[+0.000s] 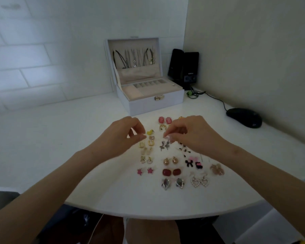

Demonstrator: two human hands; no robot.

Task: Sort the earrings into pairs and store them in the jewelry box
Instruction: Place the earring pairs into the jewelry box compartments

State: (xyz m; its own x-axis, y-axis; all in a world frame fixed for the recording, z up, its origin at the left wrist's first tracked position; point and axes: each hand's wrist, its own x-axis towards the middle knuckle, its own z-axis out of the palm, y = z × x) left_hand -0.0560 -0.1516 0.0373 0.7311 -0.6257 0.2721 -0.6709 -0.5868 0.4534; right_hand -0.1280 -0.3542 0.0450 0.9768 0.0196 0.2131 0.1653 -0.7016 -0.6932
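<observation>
Both the left hand [123,136] and right hand [190,136] curl their fingertips together, though what they pinch cannot be told. The yellow duck earring [150,132], just beside the left fingertips, likely needs its mate found.

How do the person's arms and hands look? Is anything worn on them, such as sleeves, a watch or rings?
The left forearm and the right forearm are bare as far as the picture shows: no sleeves, watch or bracelet. The left hand shows no ring. The right hand has a pale nail; a glint on one finger may be a ring, too blurred to tell.
</observation>
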